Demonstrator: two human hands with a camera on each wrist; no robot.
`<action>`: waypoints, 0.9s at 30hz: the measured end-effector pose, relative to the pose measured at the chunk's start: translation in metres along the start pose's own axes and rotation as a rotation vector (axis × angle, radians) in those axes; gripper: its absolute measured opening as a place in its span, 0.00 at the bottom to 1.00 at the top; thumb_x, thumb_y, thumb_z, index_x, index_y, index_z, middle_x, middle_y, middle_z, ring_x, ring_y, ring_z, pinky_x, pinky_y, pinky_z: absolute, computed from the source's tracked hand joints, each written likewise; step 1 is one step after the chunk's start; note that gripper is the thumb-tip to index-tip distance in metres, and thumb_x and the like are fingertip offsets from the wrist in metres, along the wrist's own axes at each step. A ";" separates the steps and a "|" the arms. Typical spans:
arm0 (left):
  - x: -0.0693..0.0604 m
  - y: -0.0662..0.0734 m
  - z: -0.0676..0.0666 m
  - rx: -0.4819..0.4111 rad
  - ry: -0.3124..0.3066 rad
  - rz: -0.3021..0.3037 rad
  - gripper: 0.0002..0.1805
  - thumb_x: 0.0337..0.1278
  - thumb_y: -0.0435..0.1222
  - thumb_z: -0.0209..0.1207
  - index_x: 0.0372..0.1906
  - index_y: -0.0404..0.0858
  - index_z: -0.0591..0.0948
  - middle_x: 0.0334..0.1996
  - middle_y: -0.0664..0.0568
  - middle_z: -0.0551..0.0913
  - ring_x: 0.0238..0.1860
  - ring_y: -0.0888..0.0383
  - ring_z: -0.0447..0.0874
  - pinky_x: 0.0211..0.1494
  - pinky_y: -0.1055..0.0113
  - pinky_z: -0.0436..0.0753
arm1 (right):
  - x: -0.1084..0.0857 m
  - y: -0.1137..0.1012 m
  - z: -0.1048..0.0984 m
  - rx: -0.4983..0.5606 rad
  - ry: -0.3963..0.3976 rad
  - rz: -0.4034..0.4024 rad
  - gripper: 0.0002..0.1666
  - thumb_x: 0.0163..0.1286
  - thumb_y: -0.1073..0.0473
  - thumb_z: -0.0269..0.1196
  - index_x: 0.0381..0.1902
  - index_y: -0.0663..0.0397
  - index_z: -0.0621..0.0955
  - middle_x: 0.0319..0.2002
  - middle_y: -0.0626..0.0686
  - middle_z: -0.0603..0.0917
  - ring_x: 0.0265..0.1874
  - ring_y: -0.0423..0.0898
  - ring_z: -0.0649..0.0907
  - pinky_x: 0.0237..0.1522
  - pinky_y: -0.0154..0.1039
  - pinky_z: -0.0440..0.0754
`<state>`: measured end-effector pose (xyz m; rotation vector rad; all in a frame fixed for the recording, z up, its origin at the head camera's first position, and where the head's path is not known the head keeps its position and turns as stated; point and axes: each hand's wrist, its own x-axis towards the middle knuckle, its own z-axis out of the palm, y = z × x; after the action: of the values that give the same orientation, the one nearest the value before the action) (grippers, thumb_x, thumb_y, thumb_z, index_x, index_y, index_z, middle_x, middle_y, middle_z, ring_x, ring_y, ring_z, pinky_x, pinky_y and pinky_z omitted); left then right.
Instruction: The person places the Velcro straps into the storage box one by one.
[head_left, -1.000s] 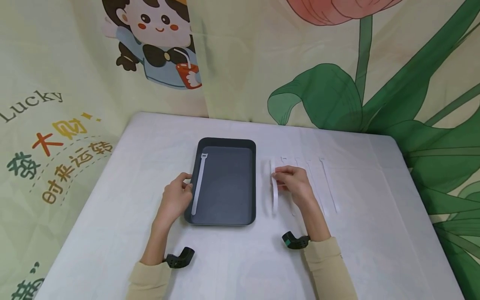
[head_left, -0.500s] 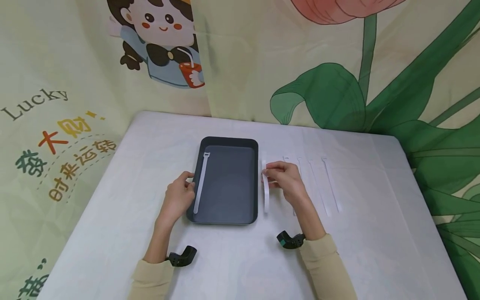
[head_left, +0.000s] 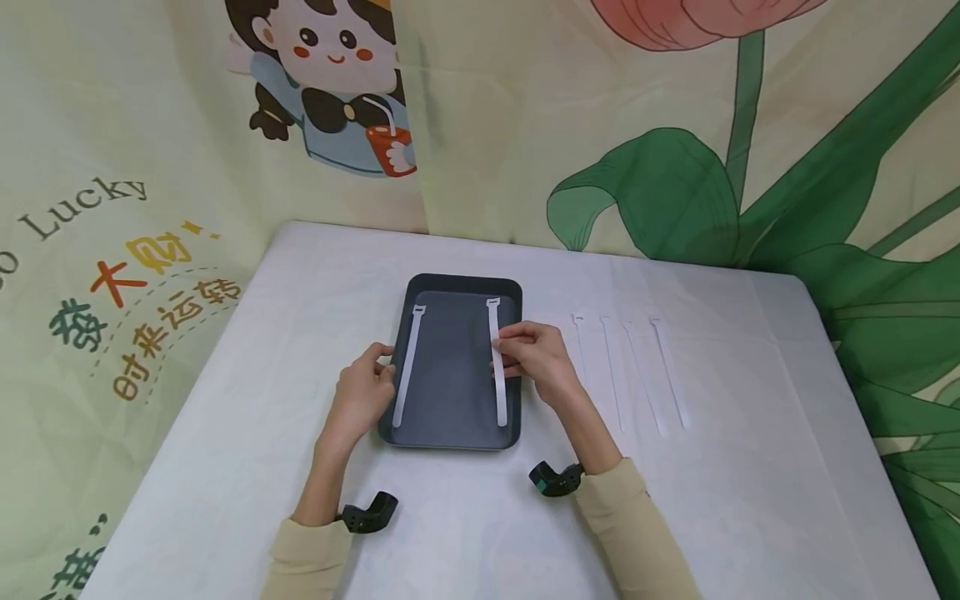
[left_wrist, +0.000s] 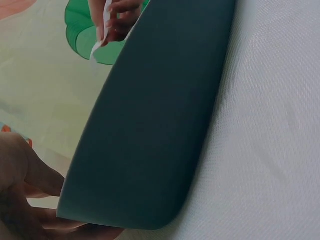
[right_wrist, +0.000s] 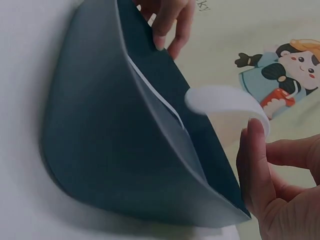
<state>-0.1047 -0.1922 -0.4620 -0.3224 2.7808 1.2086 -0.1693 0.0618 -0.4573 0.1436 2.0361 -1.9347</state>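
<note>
A white-covered table (head_left: pixel 757 450) bears a dark tray (head_left: pixel 453 379) and, right of it, four white straps (head_left: pixel 671 373)

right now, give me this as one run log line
left hand: holds tray rim | right hand: pinches white strap over tray | inside tray: another strap | table: four straps

Room down the middle of the dark tray (head_left: pixel 453 375), between the lying white cable tie (head_left: pixel 408 367) and the held tie (head_left: pixel 501 402) | right hand (head_left: pixel 542 358) blocks the right side! | left hand (head_left: pixel 363 390) crowds the left side | far rim (head_left: pixel 465 282) free from above | four flat ties (head_left: pixel 670 373) on the surface (head_left: pixel 750 475), passable overhead
</note>
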 end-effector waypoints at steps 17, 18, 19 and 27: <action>-0.001 0.000 0.000 0.015 0.020 0.008 0.21 0.74 0.30 0.49 0.67 0.31 0.74 0.46 0.32 0.86 0.38 0.44 0.86 0.38 0.54 0.82 | 0.006 -0.001 0.042 -0.022 -0.037 -0.004 0.10 0.65 0.67 0.70 0.44 0.65 0.86 0.31 0.56 0.88 0.23 0.43 0.84 0.30 0.39 0.87; -0.001 0.000 0.000 0.014 0.017 0.005 0.21 0.74 0.31 0.49 0.67 0.31 0.74 0.46 0.32 0.86 0.39 0.44 0.86 0.39 0.54 0.82 | 0.006 -0.001 0.045 -0.024 -0.043 -0.001 0.10 0.66 0.67 0.70 0.44 0.65 0.86 0.31 0.56 0.88 0.23 0.43 0.84 0.30 0.39 0.87; -0.001 0.000 0.000 0.012 0.016 0.004 0.21 0.74 0.31 0.49 0.67 0.31 0.74 0.46 0.32 0.86 0.39 0.44 0.86 0.39 0.54 0.83 | 0.007 -0.002 0.047 -0.023 -0.050 0.003 0.10 0.66 0.67 0.70 0.44 0.66 0.86 0.32 0.56 0.88 0.23 0.43 0.84 0.30 0.39 0.87; -0.002 0.001 0.001 0.008 0.017 0.008 0.21 0.74 0.30 0.49 0.67 0.31 0.75 0.44 0.32 0.86 0.38 0.44 0.85 0.39 0.54 0.82 | 0.013 -0.005 0.061 0.017 -0.099 0.038 0.09 0.66 0.69 0.69 0.44 0.68 0.85 0.32 0.56 0.87 0.22 0.44 0.85 0.30 0.42 0.88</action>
<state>-0.1032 -0.1911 -0.4618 -0.3230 2.8035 1.2025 -0.1730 -0.0002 -0.4584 0.0883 1.9399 -1.8977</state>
